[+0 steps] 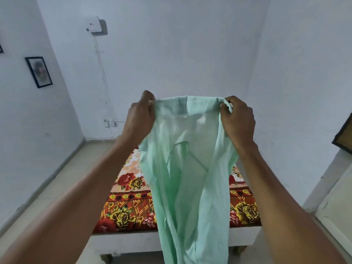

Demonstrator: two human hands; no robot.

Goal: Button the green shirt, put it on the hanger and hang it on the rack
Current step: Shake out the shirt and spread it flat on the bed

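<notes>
we hold the green shirt [188, 168] up over the bed [129, 206], left hand [141, 117] and right hand [238, 121] fingers pinching its top edge, apparently to let it hang straight.

Shirt [188, 168] hung between left hand [140, 117] and right hand [238, 121], before the bed [129, 206]. Picture frame [39, 71] on left wall; wall box [94, 24] behind.
</notes>
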